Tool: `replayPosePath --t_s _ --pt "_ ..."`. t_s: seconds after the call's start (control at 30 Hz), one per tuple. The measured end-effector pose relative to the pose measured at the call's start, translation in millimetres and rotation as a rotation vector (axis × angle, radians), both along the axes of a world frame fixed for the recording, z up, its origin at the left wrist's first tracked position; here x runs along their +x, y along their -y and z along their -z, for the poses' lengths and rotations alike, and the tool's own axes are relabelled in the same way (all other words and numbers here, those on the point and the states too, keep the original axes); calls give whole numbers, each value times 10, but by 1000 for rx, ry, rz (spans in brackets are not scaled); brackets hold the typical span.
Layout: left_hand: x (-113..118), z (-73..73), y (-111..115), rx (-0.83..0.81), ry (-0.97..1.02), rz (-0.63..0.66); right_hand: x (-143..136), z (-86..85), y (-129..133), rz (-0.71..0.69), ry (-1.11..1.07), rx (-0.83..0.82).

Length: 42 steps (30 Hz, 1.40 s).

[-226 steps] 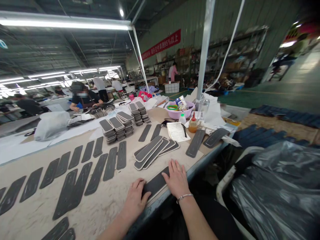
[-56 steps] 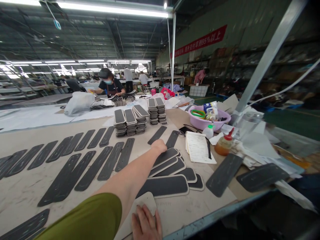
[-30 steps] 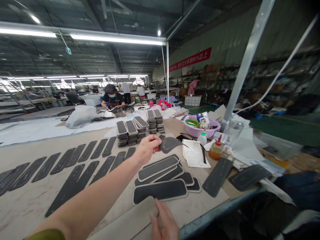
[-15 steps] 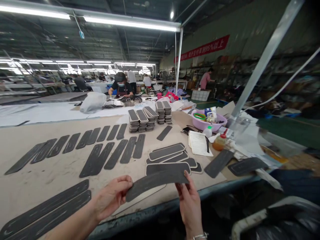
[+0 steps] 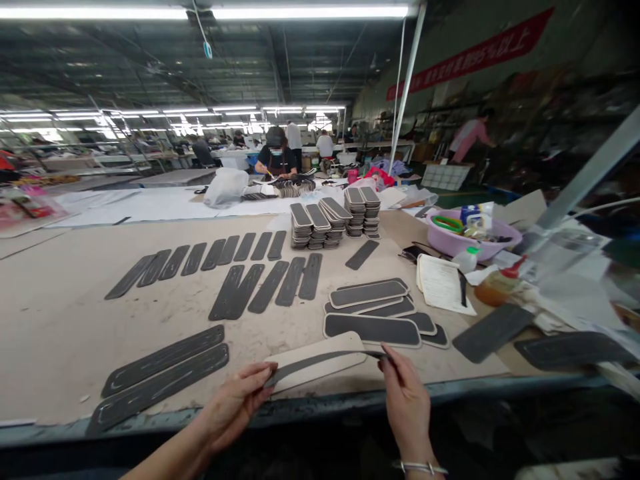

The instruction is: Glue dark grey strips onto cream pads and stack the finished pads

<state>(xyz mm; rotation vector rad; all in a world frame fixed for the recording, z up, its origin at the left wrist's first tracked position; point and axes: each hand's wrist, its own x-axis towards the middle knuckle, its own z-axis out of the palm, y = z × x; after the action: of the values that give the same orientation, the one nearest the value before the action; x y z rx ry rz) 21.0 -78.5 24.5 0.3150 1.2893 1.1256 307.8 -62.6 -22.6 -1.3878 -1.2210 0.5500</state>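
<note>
A thin dark strip [image 5: 320, 358] is stretched between my hands, bowed upward. My left hand [image 5: 239, 400] pinches its left end, and my right hand [image 5: 406, 393] grips its right end between thumb and fingers. Behind and below the strip, a pale rounded piece [image 5: 327, 375] lies on the table near the front edge. Just beyond are overlapping dark pieces with light borders [image 5: 373, 329]. Two long dark pieces with shiny streaks [image 5: 163, 387] lie left of my left hand.
Rows of dark pieces [image 5: 267, 287] lie mid-table, with stacks of bordered pieces [image 5: 317, 227] behind. At the right are a notebook [image 5: 443, 283], a bottle with a red tip [image 5: 500, 283], a purple basin [image 5: 473, 245] and a metal post [image 5: 590, 177]. A person [image 5: 277, 157] sits across.
The view has turned left, so the table's contents appear further right. The strip is now seen more edge-on, and more of the pale piece shows. Both hands keep hold of the strip.
</note>
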Motion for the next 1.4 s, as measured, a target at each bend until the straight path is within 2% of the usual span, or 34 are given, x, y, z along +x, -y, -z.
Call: replayPosePath --t_s 0.13,0.2,0.27,0.33,0.47,0.6,0.8,0.93,1.2,1.4 --pt "-125 62 125 69 37 75 -63 49 -12 111 -22 -94" --pt "-154 47 159 153 31 101 -94 55 -22 113 -96 -136" --pt "-162 24 165 225 -89 107 -124 40 -31 92 -137 -160" --pt "-171 18 147 258 -290 135 -152 13 -37 81 -122 -156" --pt "-257 98 78 207 -530 227 -197 -19 -80 45 -58 -137" --pt "-380 223 4 113 -660 295 -232 -2 -240 20 -14 -235" --pt "-376 318 -119 99 -611 388 -238 28 -487 54 187 -381" --pt "-326 357 -193 173 -664 449 -194 98 -513 51 246 -414" --pt "-345 421 -217 150 -795 557 -169 174 -563 53 394 -464" --pt "-324 421 -201 129 -829 550 -160 167 -578 86 465 -527"
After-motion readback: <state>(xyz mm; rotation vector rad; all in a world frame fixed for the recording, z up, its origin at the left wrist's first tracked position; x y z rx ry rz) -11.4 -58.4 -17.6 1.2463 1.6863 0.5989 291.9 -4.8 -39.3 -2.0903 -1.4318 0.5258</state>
